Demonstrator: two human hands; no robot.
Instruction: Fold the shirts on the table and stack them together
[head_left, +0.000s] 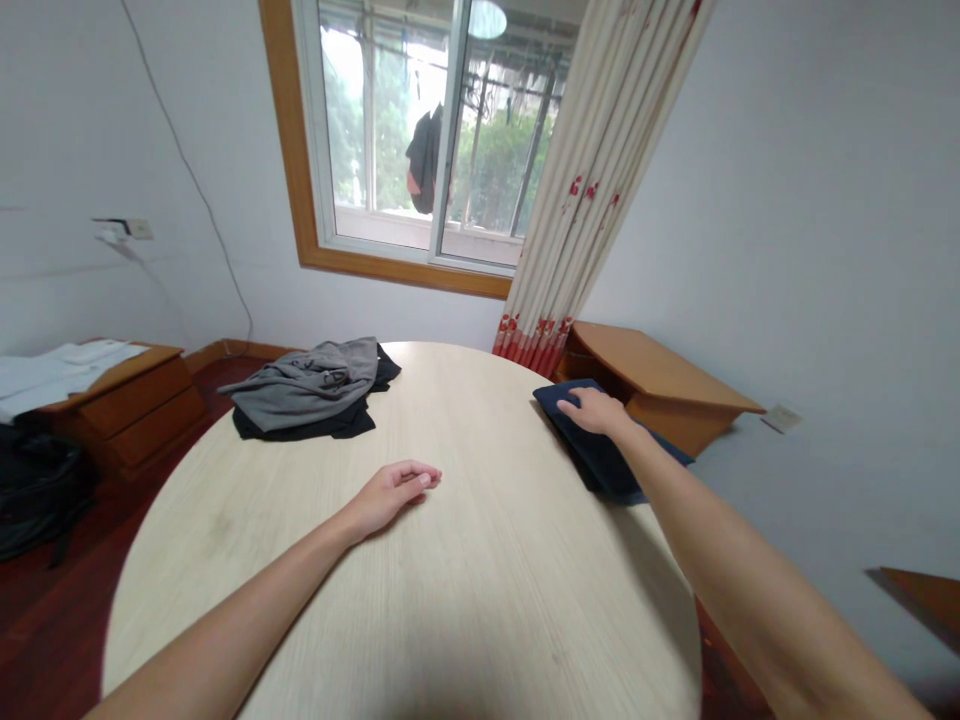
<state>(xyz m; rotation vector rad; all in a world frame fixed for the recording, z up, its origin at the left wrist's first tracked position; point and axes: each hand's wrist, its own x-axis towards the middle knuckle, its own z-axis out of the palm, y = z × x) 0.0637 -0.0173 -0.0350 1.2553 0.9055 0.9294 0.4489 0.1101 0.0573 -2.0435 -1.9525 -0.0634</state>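
My left hand [394,492] rests on its side near the middle of the round pale wooden table [480,580]. Its fingers are loosely curved, with a small gap by the thumb, and it holds nothing. At the table's right edge, my right hand [594,411] lies on top of a folded dark navy cloth item [607,465], perhaps a garment, fingers stretched out and thumb apart. Part of that cloth is hidden under my hand and forearm. A crumpled grey garment [311,385] is heaped on black cloth [349,420] at the far left of the table, apart from both hands.
Behind the table are a window [427,130] and a cream curtain [592,170] with red flowers. A wooden desk [660,370] stands beyond the right edge. To the left are a wooden cabinet [146,410] with papers on top and a black bag [37,490].
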